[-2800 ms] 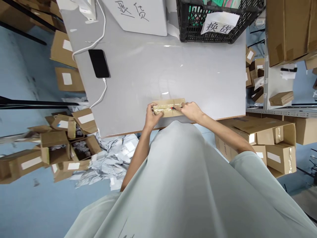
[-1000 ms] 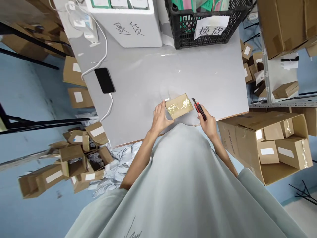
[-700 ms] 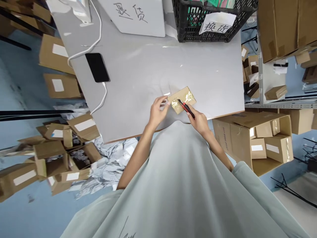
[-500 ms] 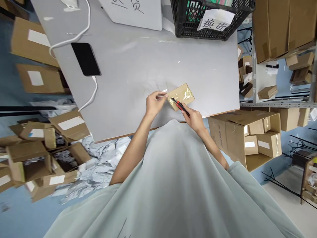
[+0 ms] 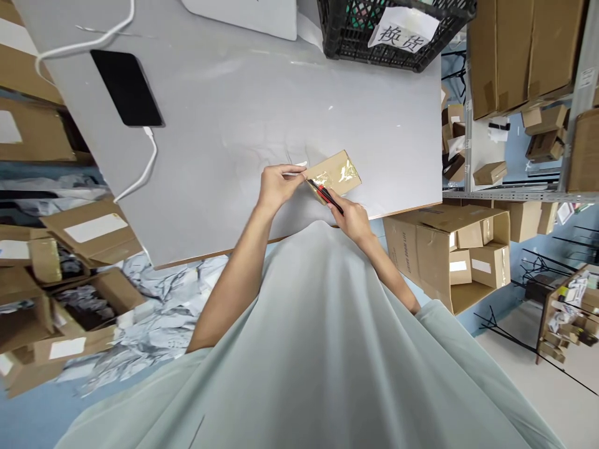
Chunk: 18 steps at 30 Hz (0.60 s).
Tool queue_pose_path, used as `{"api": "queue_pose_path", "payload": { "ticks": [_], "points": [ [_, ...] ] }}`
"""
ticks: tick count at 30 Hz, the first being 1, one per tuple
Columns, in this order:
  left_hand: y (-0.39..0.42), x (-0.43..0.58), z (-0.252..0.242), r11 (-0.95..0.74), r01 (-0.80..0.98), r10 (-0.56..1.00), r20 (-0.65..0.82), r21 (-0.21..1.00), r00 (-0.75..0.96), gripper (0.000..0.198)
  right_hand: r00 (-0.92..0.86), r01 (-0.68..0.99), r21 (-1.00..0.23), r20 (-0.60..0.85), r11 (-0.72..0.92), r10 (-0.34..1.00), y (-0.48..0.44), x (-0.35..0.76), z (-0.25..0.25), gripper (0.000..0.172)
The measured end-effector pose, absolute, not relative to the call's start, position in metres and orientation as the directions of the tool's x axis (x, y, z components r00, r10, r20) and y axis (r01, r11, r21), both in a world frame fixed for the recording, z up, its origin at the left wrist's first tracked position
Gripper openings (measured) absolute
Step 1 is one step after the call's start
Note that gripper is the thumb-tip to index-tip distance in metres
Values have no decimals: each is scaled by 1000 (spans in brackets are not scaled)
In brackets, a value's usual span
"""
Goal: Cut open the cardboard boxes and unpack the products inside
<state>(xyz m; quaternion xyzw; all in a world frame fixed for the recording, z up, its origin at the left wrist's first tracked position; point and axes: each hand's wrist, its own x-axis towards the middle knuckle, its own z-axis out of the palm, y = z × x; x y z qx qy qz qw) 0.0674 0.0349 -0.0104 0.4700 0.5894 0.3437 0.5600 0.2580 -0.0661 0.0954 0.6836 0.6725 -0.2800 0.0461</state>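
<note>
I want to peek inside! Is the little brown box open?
Shut. The small cardboard box lies flat on the table, flaps down under shiny tape; the right hand puts a utility knife to its end.

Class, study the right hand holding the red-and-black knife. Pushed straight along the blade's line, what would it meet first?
Probably the end of the taped box, where the knife tip in the right hand sits; just beyond lies the left hand, though depth is unclear.

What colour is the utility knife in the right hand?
Red with black, clearest in the head view: utility knife in the right hand.
</note>
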Motion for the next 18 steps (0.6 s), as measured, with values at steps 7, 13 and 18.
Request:
{"api": "queue_pose_path", "payload": {
  "ticks": [7, 13, 18],
  "points": [
    [36, 70, -9, 313, 233, 944, -329, 921, 34, 26, -28, 993, -107, -562, -39, 826, -54, 240, 126, 61],
    [33, 75, -11, 277, 293, 959, -280, 915, -33, 18, 14, 999, 38, -628, 13, 778, -44, 214, 139, 66],
    [26, 82, -8, 246, 356, 969, -225, 902, -101, 18, 2, 994, 81, -658, 68, 753, -49, 207, 144, 69]
  ]
}}
